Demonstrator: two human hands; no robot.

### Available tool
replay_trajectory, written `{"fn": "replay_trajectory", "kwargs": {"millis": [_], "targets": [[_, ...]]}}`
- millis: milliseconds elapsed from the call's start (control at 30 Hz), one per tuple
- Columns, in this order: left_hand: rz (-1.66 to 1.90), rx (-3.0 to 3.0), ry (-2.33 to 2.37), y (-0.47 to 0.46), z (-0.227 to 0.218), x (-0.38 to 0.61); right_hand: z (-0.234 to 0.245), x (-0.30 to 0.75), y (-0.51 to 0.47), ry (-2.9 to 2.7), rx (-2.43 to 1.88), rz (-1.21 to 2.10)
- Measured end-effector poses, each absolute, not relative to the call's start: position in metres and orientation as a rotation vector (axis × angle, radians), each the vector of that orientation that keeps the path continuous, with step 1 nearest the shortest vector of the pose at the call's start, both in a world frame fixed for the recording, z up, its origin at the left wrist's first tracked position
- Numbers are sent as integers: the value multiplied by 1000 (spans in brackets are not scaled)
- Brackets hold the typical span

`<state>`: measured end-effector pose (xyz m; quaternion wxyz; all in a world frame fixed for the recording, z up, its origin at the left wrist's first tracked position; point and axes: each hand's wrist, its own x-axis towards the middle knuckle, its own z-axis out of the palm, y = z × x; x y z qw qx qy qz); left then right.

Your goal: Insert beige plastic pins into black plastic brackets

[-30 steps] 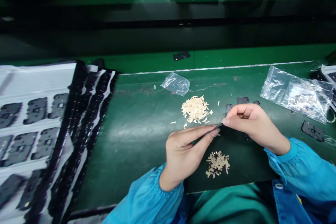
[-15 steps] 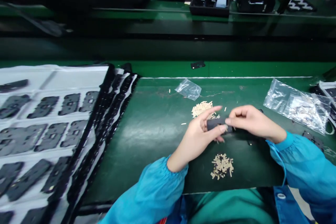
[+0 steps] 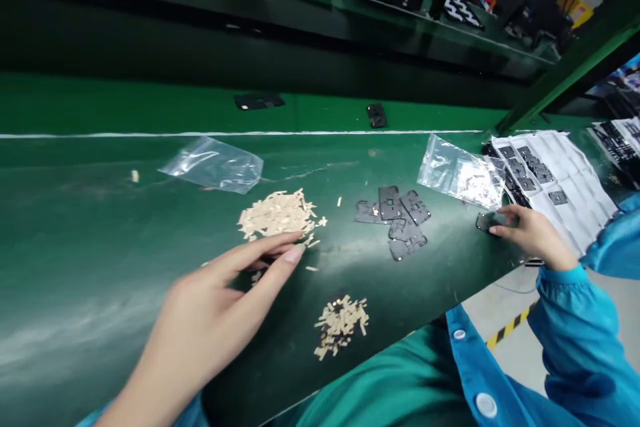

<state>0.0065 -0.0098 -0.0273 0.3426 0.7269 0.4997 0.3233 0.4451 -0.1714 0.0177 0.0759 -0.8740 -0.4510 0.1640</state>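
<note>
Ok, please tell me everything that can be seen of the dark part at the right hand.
The part is thin and flat, dark grey to black, and looks like plastic. The right hand pinches its right end, partly hiding it. It is roughly level, on or just above the green table, below the clear bag in the picture; contact with the table is unclear. Finer details are too small.

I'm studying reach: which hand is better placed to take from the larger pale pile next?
Probably the left hand, close beside that pale pile; the right hand is farther off, touching a dark plate.
</note>
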Motion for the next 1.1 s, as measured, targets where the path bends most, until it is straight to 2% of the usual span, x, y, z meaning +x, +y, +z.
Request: {"fn": "replay_trajectory", "kwargs": {"millis": [100,267,400,567,633,1100], "targets": [[819,2021,1203,-9,-29,16,2,439,-194,-1344,-2596,525],[772,2188,958,-16,-34,23,-15,401,-154,-1443,-2328,675],[551,2311,765,-39,-31,15,-11,362,-116,-1538,-2191,323],[438,2467,699,-60,-43,4,-7,293,-109,-2098,-1724,859],[472,2487,741,-62,-49,2,-11,269,-112,-2284,-1632,904],[619,2721,607,-68,-45,2,-13,257,-108,-2246,-1701,918]]}}
